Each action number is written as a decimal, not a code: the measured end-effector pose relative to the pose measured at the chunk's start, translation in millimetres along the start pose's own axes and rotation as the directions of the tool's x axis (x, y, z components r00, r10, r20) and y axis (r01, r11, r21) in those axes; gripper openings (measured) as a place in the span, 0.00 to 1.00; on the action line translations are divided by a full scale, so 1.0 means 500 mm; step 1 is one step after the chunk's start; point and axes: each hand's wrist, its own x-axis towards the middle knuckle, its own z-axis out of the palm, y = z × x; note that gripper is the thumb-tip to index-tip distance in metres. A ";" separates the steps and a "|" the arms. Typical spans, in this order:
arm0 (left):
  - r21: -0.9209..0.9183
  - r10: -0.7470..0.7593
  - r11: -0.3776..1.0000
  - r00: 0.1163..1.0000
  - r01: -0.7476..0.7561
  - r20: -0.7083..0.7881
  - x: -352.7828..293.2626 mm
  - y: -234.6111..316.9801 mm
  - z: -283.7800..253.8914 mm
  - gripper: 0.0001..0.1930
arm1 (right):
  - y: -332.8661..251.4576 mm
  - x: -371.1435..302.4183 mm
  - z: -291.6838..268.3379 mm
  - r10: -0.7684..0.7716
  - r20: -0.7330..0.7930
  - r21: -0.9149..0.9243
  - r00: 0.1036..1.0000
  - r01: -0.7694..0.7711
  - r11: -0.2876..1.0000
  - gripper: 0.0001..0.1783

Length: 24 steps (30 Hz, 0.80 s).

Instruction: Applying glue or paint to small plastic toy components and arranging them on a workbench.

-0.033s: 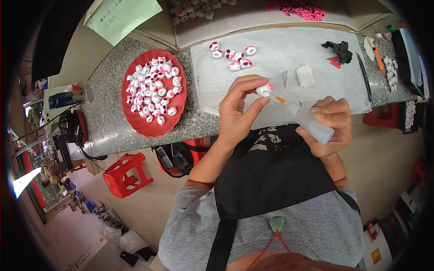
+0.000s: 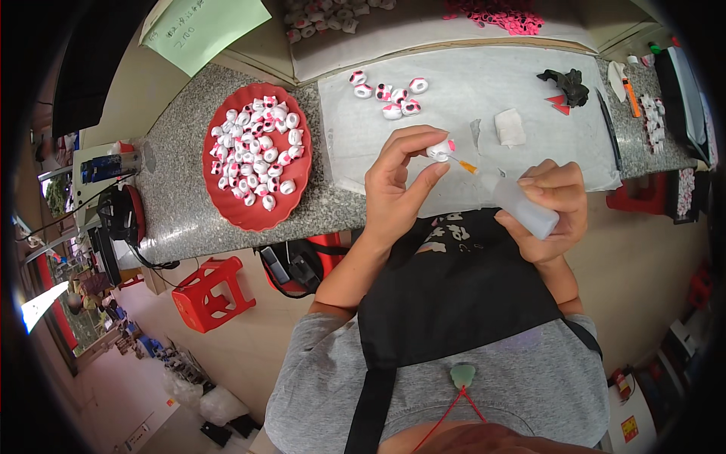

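Note:
Between the thumb and fingers of my left hand [image 2: 399,180] is pinched a small white figure [image 2: 440,151] with a pink patch. My right hand [image 2: 556,200] is wrapped round a translucent squeeze bottle [image 2: 527,209]. The bottle tilts toward the figure, and its orange needle tip [image 2: 468,166] points at the figure's lower side; whether the thin needle touches it I cannot tell. Beyond my left hand, several similar white figures [image 2: 392,111] with pink and black patches lie on a white sheet [image 2: 348,144]. Many more fill a red scalloped plate [image 2: 243,219] to the left.
A square of white paper [image 2: 510,127], crumpled black material [image 2: 572,88] and red triangular pieces [image 2: 560,104] lie right of centre. A black rod [image 2: 609,129] lies along the sheet's right edge. Pink pieces [image 2: 507,17] are heaped on the back shelf. A red stool [image 2: 215,293] stands below left.

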 end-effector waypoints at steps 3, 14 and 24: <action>0.022 0.020 1.000 0.998 -0.019 -0.063 0.007 0.001 -0.015 0.17 | 0.023 0.009 -0.011 0.061 -0.003 0.112 0.998 -0.060 0.992 0.24; -0.203 -0.052 0.979 0.941 -0.017 -0.334 0.015 0.004 -0.074 0.19 | 0.324 0.180 -0.007 0.521 0.093 -0.445 0.848 -0.433 0.784 0.11; -0.211 -0.088 0.977 0.928 0.011 -0.363 0.007 0.005 -0.083 0.18 | 0.360 0.200 0.017 0.232 0.175 -0.787 0.957 -0.005 0.617 0.14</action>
